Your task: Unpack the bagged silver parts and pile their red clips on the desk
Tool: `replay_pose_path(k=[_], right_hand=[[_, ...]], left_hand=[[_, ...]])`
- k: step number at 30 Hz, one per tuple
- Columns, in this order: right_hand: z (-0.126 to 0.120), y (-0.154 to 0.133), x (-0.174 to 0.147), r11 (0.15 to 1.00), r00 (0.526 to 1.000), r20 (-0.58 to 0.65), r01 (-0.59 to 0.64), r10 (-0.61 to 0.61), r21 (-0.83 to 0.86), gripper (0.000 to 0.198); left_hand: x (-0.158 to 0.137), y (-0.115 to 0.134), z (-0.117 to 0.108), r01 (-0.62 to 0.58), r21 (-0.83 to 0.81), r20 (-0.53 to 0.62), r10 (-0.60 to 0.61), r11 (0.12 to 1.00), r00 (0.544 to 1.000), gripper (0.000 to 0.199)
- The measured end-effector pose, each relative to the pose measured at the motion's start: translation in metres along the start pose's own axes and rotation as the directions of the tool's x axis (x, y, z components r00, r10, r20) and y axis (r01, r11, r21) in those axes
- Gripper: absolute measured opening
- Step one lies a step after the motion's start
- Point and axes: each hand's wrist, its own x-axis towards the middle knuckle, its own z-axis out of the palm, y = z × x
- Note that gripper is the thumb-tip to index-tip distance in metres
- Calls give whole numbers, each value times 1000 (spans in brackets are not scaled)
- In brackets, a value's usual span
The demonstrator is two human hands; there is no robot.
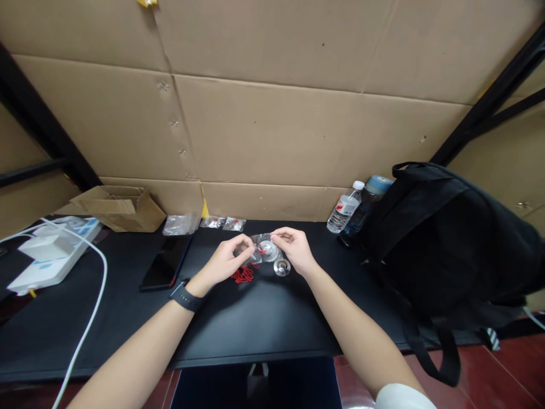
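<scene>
Between my two hands is a small clear plastic bag (268,250) with a round silvery piece and something red inside. My left hand (230,257) pinches the bag's left end. At its upper right edge, the fingers of my right hand (296,248) are closed on the plastic. Just below lies a shiny round metal disc (281,267) on the black table (255,324). A tangle of red cords (243,275) rests under my left fingers. Two small filled bags (223,223) lie farther back, beside a stack of clear plastic bags (181,224).
A dark phone (166,264) lies left of my hands. Farther left are a brown paper bag (121,207) and a white power strip (55,261) with a cable. To the right stand a water bottle (344,210), a blue-lidded bottle (370,196) and a large black backpack (451,244). Cardboard walls the back.
</scene>
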Motion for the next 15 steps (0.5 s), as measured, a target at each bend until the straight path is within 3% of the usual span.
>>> replay_pose_path(k=[5,9,15], right_hand=[[-3,0,2,998,998,-57,-30,33,53,33],[-2,1,2,993,998,-40,-45,50,109,35],[2,-5,-2,977,998,-29,-41,49,210,34]], left_hand=[[5,-9,6,8,-211,-185,-48,977,982,28],[5,-10,8,76,-237,-225,-131,969,966,36],[2,-6,12,102,-319,-219,-178,942,959,31]])
